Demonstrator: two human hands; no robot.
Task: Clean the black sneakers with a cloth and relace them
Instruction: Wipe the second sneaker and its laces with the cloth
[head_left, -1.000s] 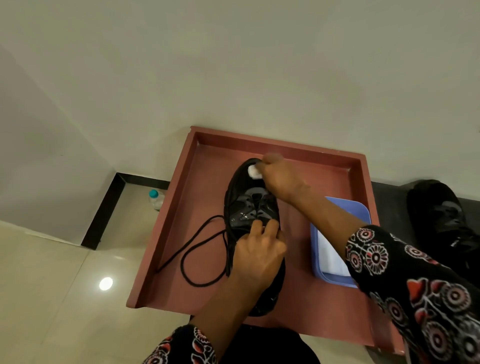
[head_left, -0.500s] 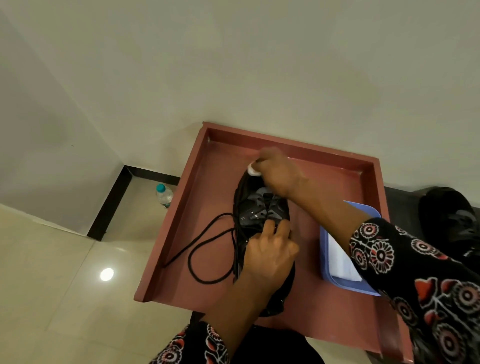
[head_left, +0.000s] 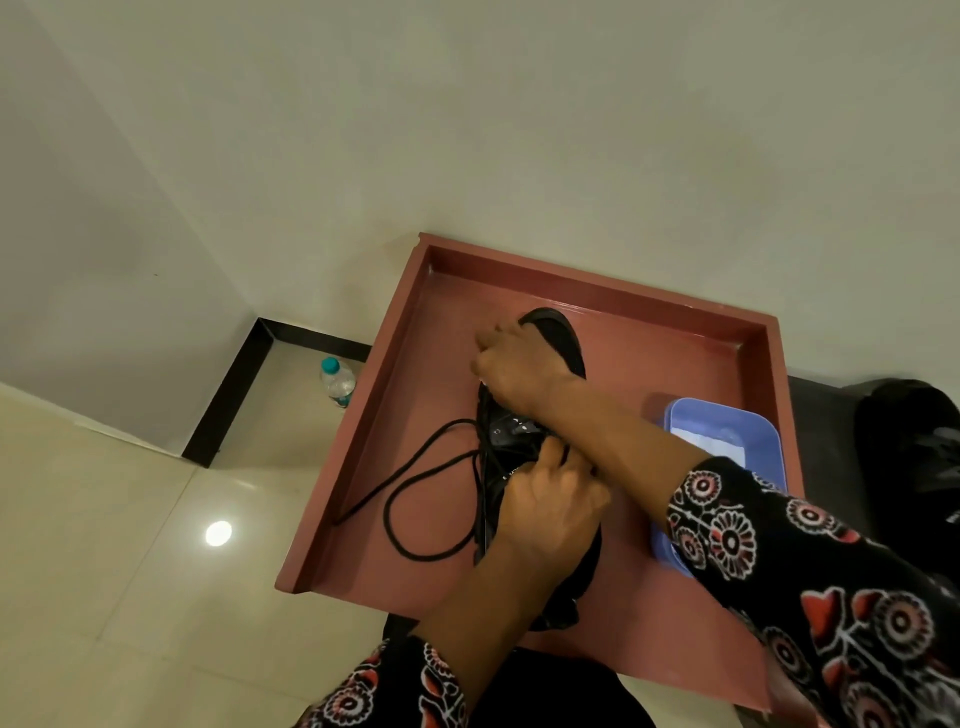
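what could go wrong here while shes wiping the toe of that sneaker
The loose lace trails in loops across the red tray beside the sneaker; a wiping stroke might snag or drag it. The right hand's forearm crosses low over the left hand near the blue tub, so a wide stroke could nudge the tub.

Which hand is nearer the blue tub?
Left. The left hand grips the sneaker mid-body, level with the blue tub. The right hand works the sneaker's left toe side, farther away.
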